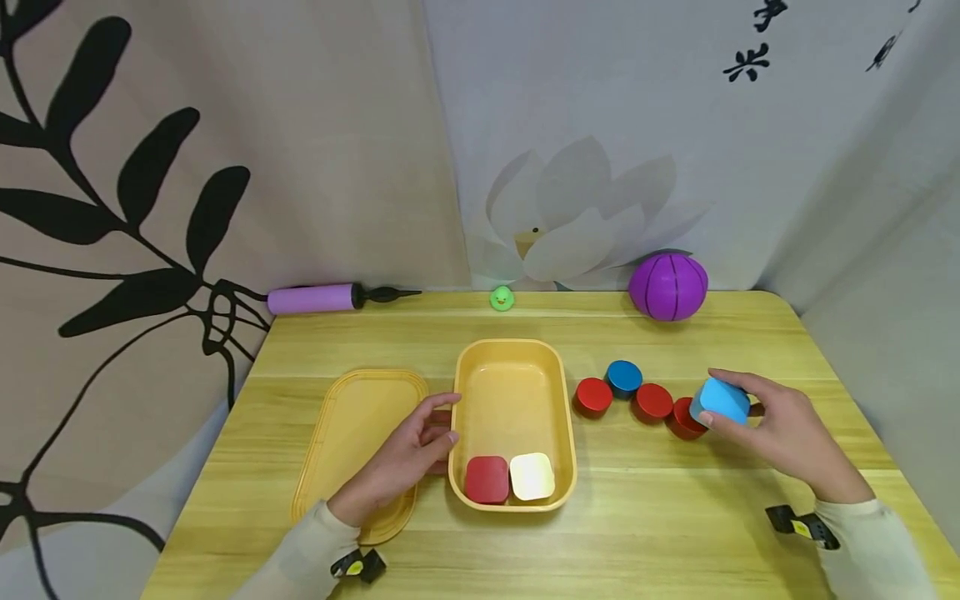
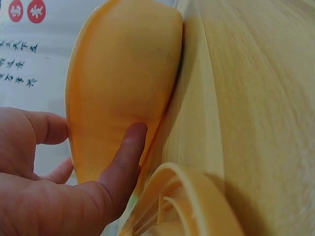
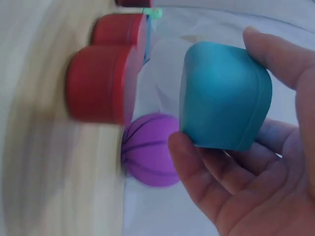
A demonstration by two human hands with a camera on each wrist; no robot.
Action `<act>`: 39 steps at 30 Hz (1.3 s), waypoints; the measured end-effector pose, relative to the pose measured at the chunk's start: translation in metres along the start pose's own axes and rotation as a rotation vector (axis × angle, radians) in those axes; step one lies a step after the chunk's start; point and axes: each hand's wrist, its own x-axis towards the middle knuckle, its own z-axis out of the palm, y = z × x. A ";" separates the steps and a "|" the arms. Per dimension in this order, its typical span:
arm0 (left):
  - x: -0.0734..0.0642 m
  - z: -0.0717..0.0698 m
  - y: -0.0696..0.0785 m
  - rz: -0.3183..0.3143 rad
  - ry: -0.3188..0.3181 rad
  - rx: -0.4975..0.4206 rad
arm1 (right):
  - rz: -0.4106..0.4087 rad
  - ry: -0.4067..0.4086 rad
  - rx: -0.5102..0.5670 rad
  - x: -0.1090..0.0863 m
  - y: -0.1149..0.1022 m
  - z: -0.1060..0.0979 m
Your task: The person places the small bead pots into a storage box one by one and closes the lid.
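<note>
A yellow plastic box (image 1: 512, 417) stands upright and uncovered. Inside, at its near end, sit a red rounded-square tin (image 1: 487, 480) and a pale cream rounded-square tin (image 1: 532, 477). My left hand (image 1: 401, 458) touches the box's outer left side, no finger over the rim; the left wrist view shows one finger (image 2: 129, 152) against the wall. To the right, my right hand (image 1: 787, 429) grips a light-blue rounded-square tin (image 3: 221, 98) between thumb and fingers. In the right wrist view it is off the tabletop, near the red round tins (image 3: 98, 83).
Left of the box lies its yellow lid (image 1: 360, 442), partly under my left forearm. Red round tins (image 1: 592, 397) and a dark-blue one (image 1: 624, 378) form a row on the right. Along the back are a purple pump (image 1: 311, 299), a green toy (image 1: 502, 298) and a purple ball (image 1: 667, 287).
</note>
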 end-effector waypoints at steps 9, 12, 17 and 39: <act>0.000 0.000 0.000 -0.006 0.010 0.000 | -0.123 0.003 -0.008 0.025 -0.036 0.013; 0.000 0.000 -0.001 -0.007 0.010 -0.004 | -0.159 -0.014 0.006 0.033 -0.048 0.018; 0.000 -0.002 -0.002 -0.002 0.010 -0.012 | -0.228 -0.037 0.011 0.048 -0.063 0.031; 0.000 -0.001 -0.003 0.002 0.012 -0.016 | -0.406 -0.284 0.177 0.076 -0.145 0.098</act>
